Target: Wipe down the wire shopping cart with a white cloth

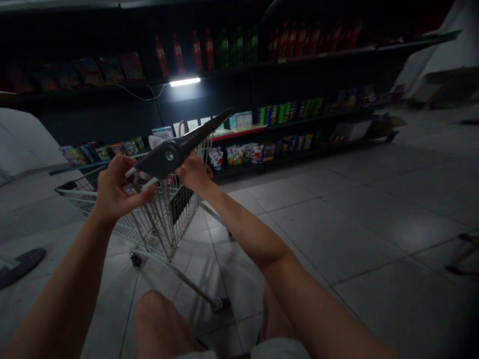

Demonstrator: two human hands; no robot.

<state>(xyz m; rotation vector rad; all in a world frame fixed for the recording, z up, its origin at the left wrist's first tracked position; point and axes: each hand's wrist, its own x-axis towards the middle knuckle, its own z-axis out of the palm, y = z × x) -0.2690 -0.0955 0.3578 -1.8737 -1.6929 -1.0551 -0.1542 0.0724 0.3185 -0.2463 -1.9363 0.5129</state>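
A wire shopping cart [160, 239] stands tilted in view before me, with its dark grey handle [205, 130] angled up to the right. My left hand [114, 192] is closed around the cart's frame just below the handle's end bracket, thumb pointing right. Beyond the handle, my right hand [193, 173] is closed at the cart's upper frame, its fingertips partly hidden by the handle. Some packaged goods [130, 187] show through the wires inside the basket; their kind is hard to make out.
Behind the cart run dark shelves holding red bottles [197, 50], green bottles [237, 47], canisters [280, 112] and snack bags [245, 153]. A lit tube lamp [185, 82] hangs under one shelf. Someone's shoe [24, 267] is at the left on the tiled floor [310, 239].
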